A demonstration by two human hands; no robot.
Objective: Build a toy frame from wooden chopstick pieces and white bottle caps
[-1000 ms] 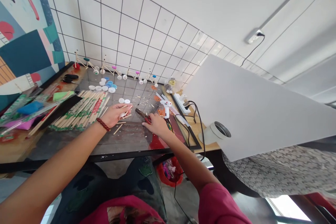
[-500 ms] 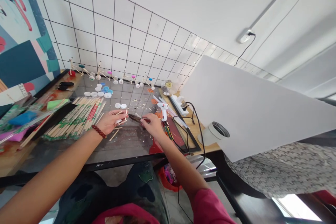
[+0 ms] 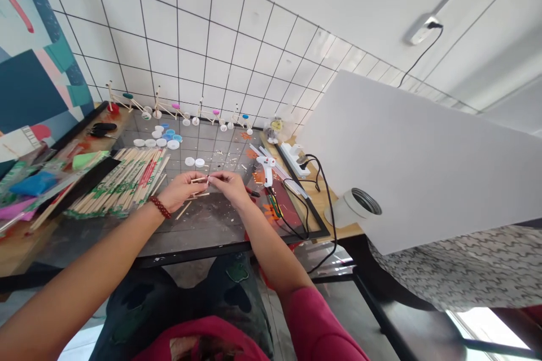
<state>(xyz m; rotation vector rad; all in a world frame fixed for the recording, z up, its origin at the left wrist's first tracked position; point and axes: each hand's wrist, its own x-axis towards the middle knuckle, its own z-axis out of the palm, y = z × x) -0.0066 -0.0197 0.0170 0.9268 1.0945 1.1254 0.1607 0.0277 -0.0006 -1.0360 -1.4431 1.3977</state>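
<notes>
- Fingers [image 3: 195, 176] of the left hand [image 3: 175, 192] are closed around short wooden sticks [image 3: 199, 180], held just above the worktop [image 3: 203, 228].
- The right hand [image 3: 232, 187] has its fingertips pinched together, meeting the left hand at those sticks; the exact piece between them is too small to tell.
- Pliers [image 3: 253, 193] with red handles lie beside the right hand, partly hidden by it.
- A loose stick [image 3: 183, 210] lies below the left hand, and two white caps [image 3: 194, 162] sit just beyond.
- A white glue gun [image 3: 266, 164] rests right of the hands.
- Left of them lies a pile of wrapped chopsticks [image 3: 122, 177].
- Farther back, small stick models [image 3: 165, 108] line the wire grid [image 3: 178, 48].
</notes>
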